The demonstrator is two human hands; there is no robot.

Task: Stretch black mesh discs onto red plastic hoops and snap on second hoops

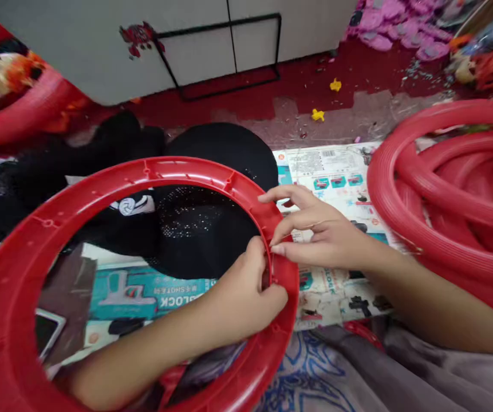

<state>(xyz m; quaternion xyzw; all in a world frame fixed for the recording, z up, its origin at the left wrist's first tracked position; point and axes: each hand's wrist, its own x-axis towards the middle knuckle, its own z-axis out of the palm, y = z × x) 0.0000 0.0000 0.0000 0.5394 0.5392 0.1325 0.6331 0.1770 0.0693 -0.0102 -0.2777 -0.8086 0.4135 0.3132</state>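
A large red plastic ring [173, 170] is tilted in front of me, its hollow channel with small ribs and posts facing up. My left hand [250, 292] reaches through the middle of the ring and is closed around its inner rim on the right side. Over that same stretch of channel is my right hand [310, 229]. Its thumb and a finger are pinched close together at the inner wall, while the index finger is raised. Whatever lies between these fingertips is too small to make out.
Several red ribbed rings [444, 212] are piled at the right. Black fabric [216, 149] and printed cardboard [134, 294] lie beneath the ring. A black metal frame [224, 26] stands behind, with yellow pieces [318, 115] and pink pieces [387, 23] on the floor.
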